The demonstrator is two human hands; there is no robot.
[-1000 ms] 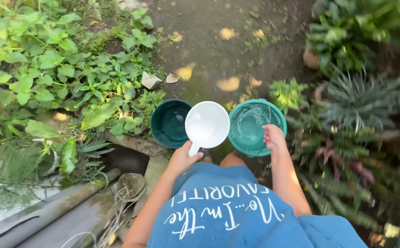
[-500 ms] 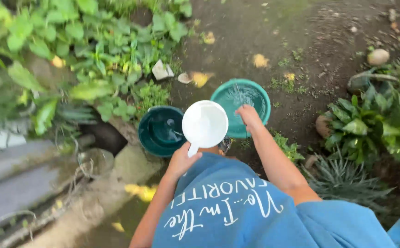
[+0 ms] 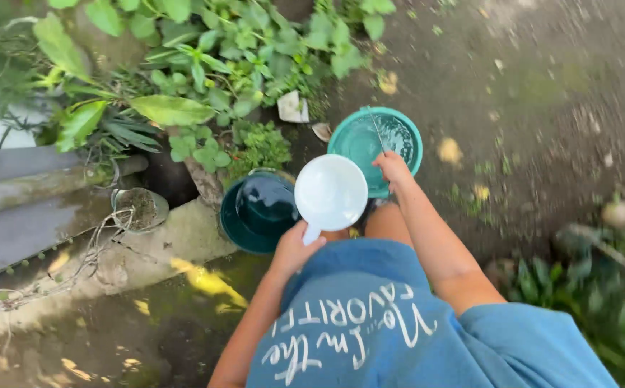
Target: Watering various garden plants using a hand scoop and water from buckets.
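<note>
My left hand (image 3: 295,249) grips the handle of a white plastic dipper (image 3: 331,192) and also carries a dark green bucket (image 3: 258,212) with water in it, which hangs just left of the dipper. My right hand (image 3: 393,169) holds the thin wire handle of a teal bucket (image 3: 375,141) filled with water, carried ahead of me. My blue shirt fills the lower middle of the view.
Leafy green plants (image 3: 204,65) crowd the upper left, with a small pale broken block (image 3: 293,107) at their edge. A concrete curb (image 3: 133,259) and grey pipes (image 3: 32,179) run along the left. Dark bare soil (image 3: 542,108) lies to the right, with more plants (image 3: 599,302) at lower right.
The view has swung right and forward along the dirt path. Both buckets and the dipper stay in my hands; the plants on the right have slid out toward the lower corner.
</note>
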